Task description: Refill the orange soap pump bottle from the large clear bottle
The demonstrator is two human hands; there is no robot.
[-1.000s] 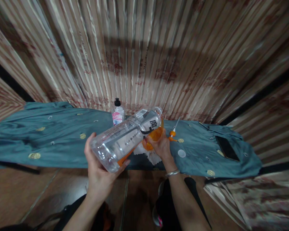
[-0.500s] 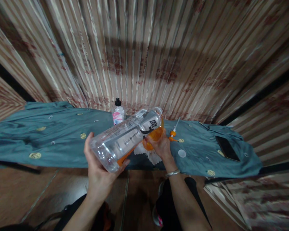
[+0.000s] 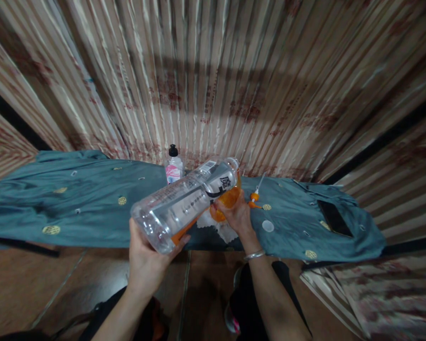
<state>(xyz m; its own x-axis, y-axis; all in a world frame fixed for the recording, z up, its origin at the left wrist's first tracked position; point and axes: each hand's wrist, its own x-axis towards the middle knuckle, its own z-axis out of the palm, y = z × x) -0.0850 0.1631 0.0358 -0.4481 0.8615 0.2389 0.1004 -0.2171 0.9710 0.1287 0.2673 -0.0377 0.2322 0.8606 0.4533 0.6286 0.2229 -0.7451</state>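
My left hand holds the base of a large clear bottle with a silver and orange label. The bottle lies tilted, its mouth toward the upper right, over an orange bottle. Around the orange bottle my right hand is closed; its opening is hidden behind the clear bottle's neck. A crumpled white tissue is under the orange bottle on the cloth. To the right lie an orange pump head with a clear tube and a small round whitish disc.
A small bottle with a black cap and pink label stands at the back of the teal cloth-covered table. A black phone lies at the right. Striped curtains hang behind; dark poles slant at both sides.
The fingers of my left hand have shifted slightly lower around the clear bottle's base. Both bottles stay nearly in place.
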